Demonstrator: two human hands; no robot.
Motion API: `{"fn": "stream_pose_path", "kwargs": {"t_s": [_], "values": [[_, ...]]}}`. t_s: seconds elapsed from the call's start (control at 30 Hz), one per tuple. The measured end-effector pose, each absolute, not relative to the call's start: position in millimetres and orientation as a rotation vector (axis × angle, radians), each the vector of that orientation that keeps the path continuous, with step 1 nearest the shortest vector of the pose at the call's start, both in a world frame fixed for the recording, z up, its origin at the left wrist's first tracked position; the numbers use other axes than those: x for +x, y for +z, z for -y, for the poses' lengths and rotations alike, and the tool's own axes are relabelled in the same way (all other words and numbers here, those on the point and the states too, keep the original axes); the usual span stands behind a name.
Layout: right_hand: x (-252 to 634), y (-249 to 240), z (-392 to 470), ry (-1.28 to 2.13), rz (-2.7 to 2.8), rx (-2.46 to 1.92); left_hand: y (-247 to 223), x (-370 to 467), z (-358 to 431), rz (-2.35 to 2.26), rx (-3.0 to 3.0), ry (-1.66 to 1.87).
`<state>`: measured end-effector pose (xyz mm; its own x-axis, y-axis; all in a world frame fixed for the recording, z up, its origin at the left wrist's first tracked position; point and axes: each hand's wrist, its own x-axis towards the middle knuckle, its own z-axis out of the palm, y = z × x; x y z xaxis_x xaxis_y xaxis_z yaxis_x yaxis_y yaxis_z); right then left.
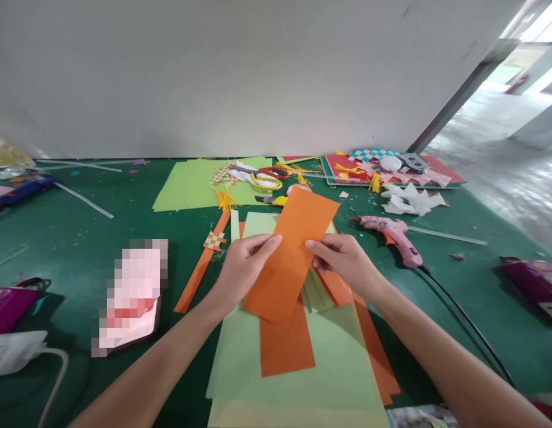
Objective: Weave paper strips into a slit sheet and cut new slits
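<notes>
Two bare hands meet at the middle of the scene, holding one orange card (298,232) between them. The left hand (244,261) pinches its left edge and the right hand (342,255) its right edge, thumbs on top and the other fingers curled in; neither is spread. Held by opposite edges, the card probably stays flat with most of its face uncovered. It is raised over a stack of papers, its far end slanting right.

Beneath, pale green sheets (240,362) spread toward the near edge, with an orange piece (287,351) lying on them, partly hidden by the card. The stack sits between the forearms, likely to keep paper in easy reach.

Just left of the stack lies an orange strip (193,282) with a checkered woven patch and a yellow tassel at its far end. Further left is a phone (135,297), blurred out.

To the right, a pink glue gun (398,238) rests on its side, nozzle pointing left, away from the right forearm, perhaps for safety. On the far side of the green surface (472,208), scissors (269,178) lie on light green paper (182,184).
</notes>
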<state>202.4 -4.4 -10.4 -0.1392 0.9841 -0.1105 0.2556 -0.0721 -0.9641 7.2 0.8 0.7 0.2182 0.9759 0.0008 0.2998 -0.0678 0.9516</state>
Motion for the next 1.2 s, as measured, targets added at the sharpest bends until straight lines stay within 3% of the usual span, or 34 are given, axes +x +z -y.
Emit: {"fn": "stream_pose_path", "kwargs": {"t_s": [0.5, 0.8, 1.03, 1.2], "values": [[212.0, -9.6, 0.4, 1.145, 1.356, -1.434, -2.9, 7.1, 0.2, -1.24, 1.628, 0.889], [211.8, -1.6, 4.3, 1.602, 1.178, -1.202, -3.0, 8.5, -0.3, -1.12, 1.469, 0.876], [205.4, -9.0, 2.7, 1.107, 1.534, -1.478, -4.0, 12.6, 5.3, -1.241, 1.663, 0.832], [196.7, -5.9, 6.8, 1.07, 1.596, -1.513, -6.6, 13.5, 6.1, -1.242, 1.708, 0.835]]}}
